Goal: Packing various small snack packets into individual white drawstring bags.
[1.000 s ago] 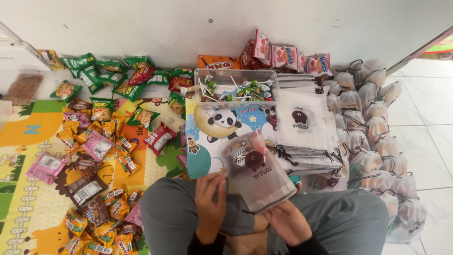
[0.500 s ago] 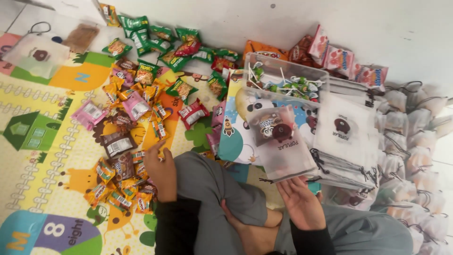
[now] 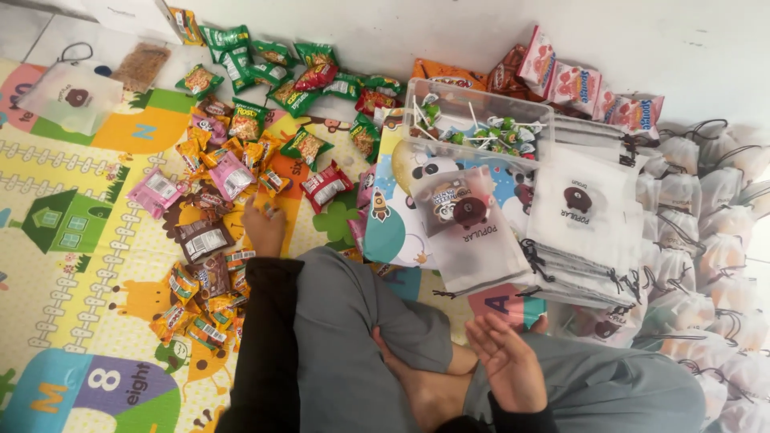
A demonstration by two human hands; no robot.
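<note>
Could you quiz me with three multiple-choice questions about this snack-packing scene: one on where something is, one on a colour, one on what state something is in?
1. Where is the left hand?
A. in the lollipop box
B. among the snack packets on the play mat
C. on the stack of pouches

2. What colour are the trousers?
A. grey
B. red
C. yellow

3. How is the right hand?
A. gripping a lollipop
B. closed round a packet
C. open and empty, palm up

Answers:
1 B, its fingers reach into the snack packets spread on the play mat.
2 A, the bent knee shows plain grey cloth.
3 C, the palm faces up just below the frosted drawstring pouch, with nothing in it.
</note>
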